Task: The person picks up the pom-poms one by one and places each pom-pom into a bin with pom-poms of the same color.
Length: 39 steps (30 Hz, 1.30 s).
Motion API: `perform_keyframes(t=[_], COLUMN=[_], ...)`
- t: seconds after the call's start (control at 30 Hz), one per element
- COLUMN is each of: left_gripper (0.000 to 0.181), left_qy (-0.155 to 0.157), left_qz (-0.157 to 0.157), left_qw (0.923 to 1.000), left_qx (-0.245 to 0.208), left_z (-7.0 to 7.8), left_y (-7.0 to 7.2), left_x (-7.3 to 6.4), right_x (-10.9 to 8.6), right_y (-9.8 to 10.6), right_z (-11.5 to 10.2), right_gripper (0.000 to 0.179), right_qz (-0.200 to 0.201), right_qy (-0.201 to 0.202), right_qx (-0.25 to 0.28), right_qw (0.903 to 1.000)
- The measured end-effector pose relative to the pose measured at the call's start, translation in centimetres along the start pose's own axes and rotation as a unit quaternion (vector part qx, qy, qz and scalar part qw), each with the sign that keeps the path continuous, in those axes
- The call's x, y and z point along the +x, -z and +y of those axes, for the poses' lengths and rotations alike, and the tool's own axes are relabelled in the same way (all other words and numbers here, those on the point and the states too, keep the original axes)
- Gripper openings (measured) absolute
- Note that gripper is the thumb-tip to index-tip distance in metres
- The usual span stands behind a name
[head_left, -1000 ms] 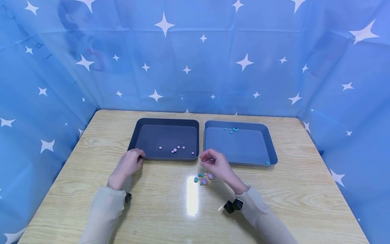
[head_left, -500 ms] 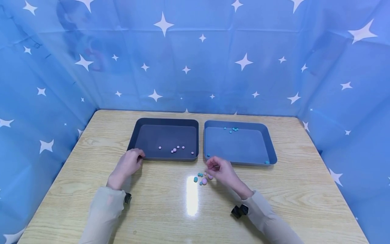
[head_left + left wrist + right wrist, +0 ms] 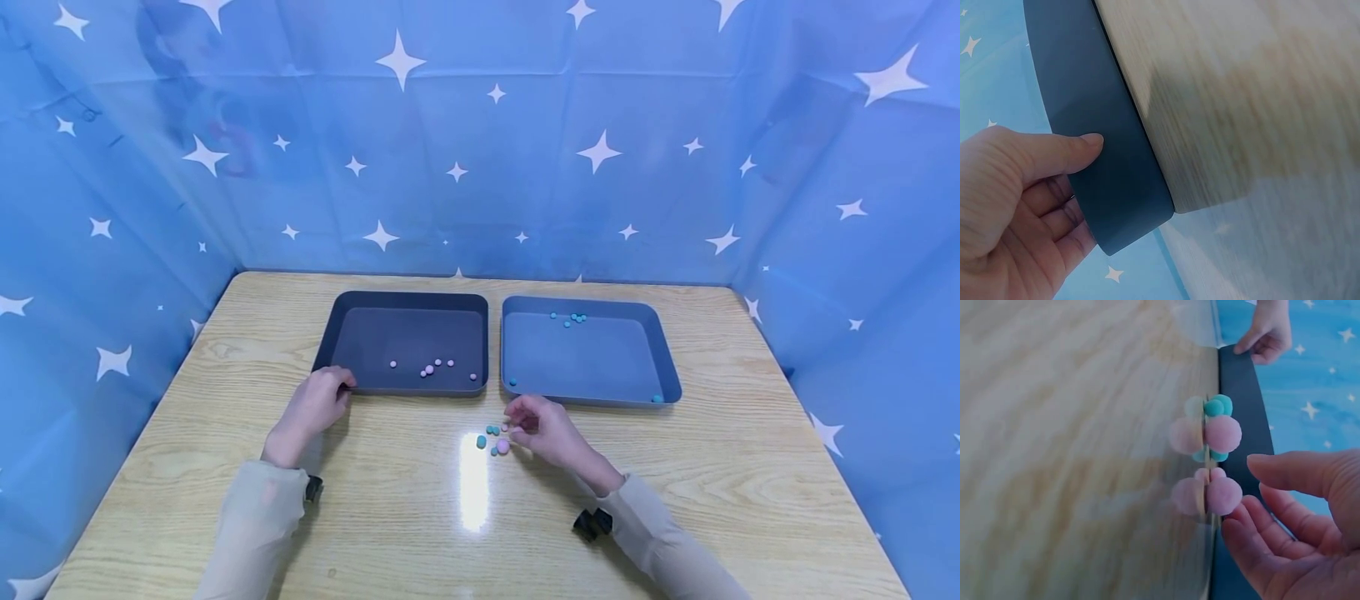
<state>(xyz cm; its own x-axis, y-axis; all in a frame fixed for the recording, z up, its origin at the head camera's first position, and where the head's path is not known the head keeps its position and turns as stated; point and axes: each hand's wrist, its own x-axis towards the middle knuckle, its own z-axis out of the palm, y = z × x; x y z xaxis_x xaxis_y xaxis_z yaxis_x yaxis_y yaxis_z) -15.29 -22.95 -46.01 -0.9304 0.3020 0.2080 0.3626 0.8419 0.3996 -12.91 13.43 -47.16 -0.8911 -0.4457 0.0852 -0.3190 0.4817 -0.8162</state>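
Observation:
My left hand (image 3: 313,408) grips the front left corner of a dark tray (image 3: 390,329); in the left wrist view its thumb presses the outer wall and the fingers curl over the rim. Just in front of a blue tray (image 3: 585,358), my right hand (image 3: 551,432) is low over the table with thumb and fingers parted. In the right wrist view its fingertips are at a large pink pompom (image 3: 1225,497), which the hand hides in the head view. Beside it on the table lie another large pink pompom (image 3: 503,447), a small pink one (image 3: 505,427) and several teal pompoms (image 3: 482,442).
Several small pink pompoms (image 3: 430,370) lie in the dark tray. The blue tray has several teal pompoms (image 3: 567,324), mostly near its back wall. A narrow gap separates the trays. A blue star-patterned curtain (image 3: 480,125) surrounds the wooden table (image 3: 405,517).
My right hand has moved right and then down from between the trays to the pompoms. One small teal pompom has appeared in the blue tray's front left corner. The left hand stays put.

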Motion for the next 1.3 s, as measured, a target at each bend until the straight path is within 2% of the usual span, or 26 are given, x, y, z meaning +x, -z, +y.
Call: perform_keyframes(t=[0.27, 0.7, 1.3], left_gripper=[0.012, 0.012, 0.012], left_qy=[0.003, -0.004, -0.001], left_qz=[-0.002, 0.004, -0.001], left_qw=[1.0000, 1.0000, 1.0000], left_qx=[-0.002, 0.001, 0.004], left_z=[0.0, -0.1, -0.2], left_y=[0.0, -0.1, 0.0], left_x=[0.0, 0.0, 0.1], right_x=[-0.1, 0.0, 0.8], right_y=[-0.3, -0.3, 0.4], right_z=[0.2, 0.4, -1.2], right_gripper=[0.022, 0.021, 0.024], right_qz=[-0.004, -0.017, 0.015], right_qy=[0.013, 0.012, 0.019], right_qx=[-0.008, -0.014, 0.007], right_qw=[0.9999, 0.9997, 0.9997])
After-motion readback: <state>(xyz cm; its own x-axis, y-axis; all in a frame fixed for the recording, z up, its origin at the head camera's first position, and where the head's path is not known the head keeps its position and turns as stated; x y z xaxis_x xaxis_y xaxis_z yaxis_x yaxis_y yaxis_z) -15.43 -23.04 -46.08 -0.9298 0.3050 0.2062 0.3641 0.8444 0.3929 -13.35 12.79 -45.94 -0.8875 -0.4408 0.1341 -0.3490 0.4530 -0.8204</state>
